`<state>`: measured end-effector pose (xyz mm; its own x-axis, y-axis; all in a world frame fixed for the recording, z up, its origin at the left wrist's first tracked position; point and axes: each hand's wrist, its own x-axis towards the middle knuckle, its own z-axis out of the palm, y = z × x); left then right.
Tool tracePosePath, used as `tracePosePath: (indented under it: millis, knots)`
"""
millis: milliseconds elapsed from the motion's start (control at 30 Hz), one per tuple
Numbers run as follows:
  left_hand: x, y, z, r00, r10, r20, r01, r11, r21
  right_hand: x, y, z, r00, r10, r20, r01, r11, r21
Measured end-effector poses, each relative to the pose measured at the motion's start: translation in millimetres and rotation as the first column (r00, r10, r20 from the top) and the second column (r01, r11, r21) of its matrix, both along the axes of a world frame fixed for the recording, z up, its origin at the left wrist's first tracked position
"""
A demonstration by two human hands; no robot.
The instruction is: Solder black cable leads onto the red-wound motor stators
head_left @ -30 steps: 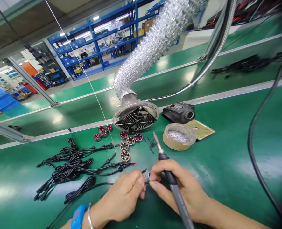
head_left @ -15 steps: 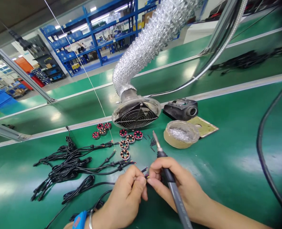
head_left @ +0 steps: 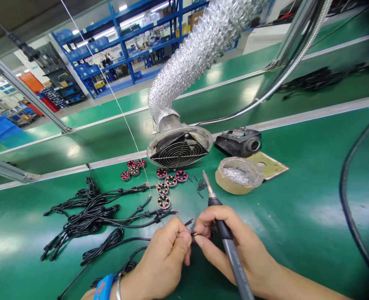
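Note:
My left hand (head_left: 168, 254) is closed in a pinch on a black cable (head_left: 134, 240), near its end. Thin coloured wires (head_left: 194, 234) stick out from between its thumb and forefinger. My right hand (head_left: 228, 241) wraps round a soldering iron (head_left: 230, 241), whose tip (head_left: 205, 177) points up and away from me. The right thumb and forefinger come together at the wire ends; whether they pinch them I cannot tell. Beyond the hands lie several small round motor stators (head_left: 163, 202) with copper or red windings, and a few short black tube pieces (head_left: 200, 185).
Bundled black cables (head_left: 87, 221) spread over the green bench at left. A fume extractor hood (head_left: 180, 148) on a silver duct (head_left: 184, 66) stands behind. Right of it are a round tub (head_left: 239, 177), a black holder (head_left: 239, 142) and a yellowish pad (head_left: 270, 166). A thick cable (head_left: 347, 196) hangs at right.
The right hand and soldering iron have shifted very slightly right. The coloured wire ends show a little more clearly between the hands. The left hand stays nearly still.

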<state>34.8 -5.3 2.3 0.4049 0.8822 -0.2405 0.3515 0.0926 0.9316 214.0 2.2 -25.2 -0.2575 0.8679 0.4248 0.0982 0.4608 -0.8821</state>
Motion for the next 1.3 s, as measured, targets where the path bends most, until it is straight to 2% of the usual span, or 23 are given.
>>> tracePosePath:
  millis: [167,300,367,467,600,700,833,933,1033,1167,1300]
  knots:
    - [0.4,-0.9,-2.8,0.998,0.055,0.014,-0.055,0.999,0.003,-0.4,-1.0,-5.6,0.999,0.016,-0.044,-0.019,0.997,-0.075]
    - [0.9,-1.7,-2.1,0.992,0.122,-0.012,-0.121,0.992,0.046,-0.2,-5.3,-4.0,0.999,0.039,-0.003,-0.039,0.995,-0.091]
    - [1.2,-2.6,-0.4,0.993,0.096,-0.068,-0.091,0.993,0.069,0.2,-5.6,-0.5,0.998,0.045,0.036,-0.042,0.996,-0.078]
    - [2.8,-3.8,1.6,0.987,0.034,-0.157,-0.021,0.996,0.082,-1.3,-3.4,2.4,0.999,-0.020,0.043,0.023,0.997,-0.073]
    - [6.7,-1.6,2.2,0.987,0.029,-0.160,-0.024,0.999,0.031,-6.8,-2.5,-1.7,0.999,-0.035,0.031,0.037,0.998,-0.051]
    - [7.9,3.0,4.1,0.991,0.031,-0.130,-0.032,0.999,-0.005,-7.0,-4.0,-3.2,0.997,-0.049,0.062,0.049,0.999,0.006]
    - [5.2,7.5,8.5,0.969,-0.015,-0.245,0.021,1.000,0.021,-1.1,-2.7,0.0,0.990,-0.106,0.094,0.088,0.981,0.174]
    - [3.1,7.0,9.2,0.949,-0.061,-0.310,0.086,0.994,0.066,1.0,1.3,1.9,0.991,-0.050,0.124,0.006,0.945,0.327]
    - [2.0,5.3,9.6,0.928,-0.105,-0.357,0.149,0.984,0.099,1.7,6.1,3.3,0.974,-0.021,0.225,-0.072,0.915,0.396]
    - [0.5,6.9,14.4,0.905,-0.113,-0.410,0.191,0.969,0.155,7.4,12.3,6.7,0.967,-0.091,0.240,0.013,0.951,0.309]
    - [-0.9,11.2,18.4,0.920,-0.118,-0.374,0.184,0.972,0.145,13.0,15.9,7.8,0.976,-0.033,0.216,-0.023,0.968,0.252]
